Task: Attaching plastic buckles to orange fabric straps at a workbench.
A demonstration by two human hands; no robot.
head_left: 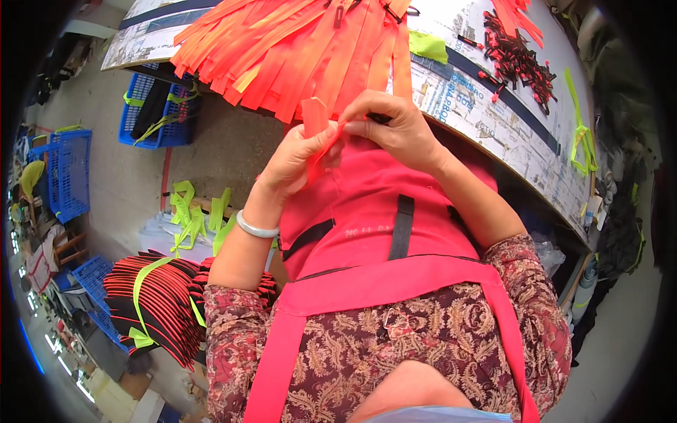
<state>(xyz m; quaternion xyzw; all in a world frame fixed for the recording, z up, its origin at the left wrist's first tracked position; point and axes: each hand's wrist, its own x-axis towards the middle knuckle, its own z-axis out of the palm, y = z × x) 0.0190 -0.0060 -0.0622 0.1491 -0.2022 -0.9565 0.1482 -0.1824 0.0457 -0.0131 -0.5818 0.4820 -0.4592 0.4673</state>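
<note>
In front of my red apron, both hands are raised close together near the table's edge. My left hand (305, 158), with a pale bangle at the wrist, is closed round a folded orange strip (315, 116) that looks like zipper tape. Thumb and forefinger of my right hand (398, 134) pinch the same strip beside the left fingertips. A small dark piece (379, 118) shows under the right hand's curled fingers; its kind is unclear. Just beyond, a thick fan of orange strips (282, 56) hangs over the table edge, some with black pulls at their far ends.
On the white printed table (458, 106) lie a heap of small black-and-red pieces (522, 63) and a yellow-green cloth piece (428, 46). Blue crates (151, 109) stand at the left. Below them, a tied stack of black-and-red pieces (151, 299) sits beside my left arm.
</note>
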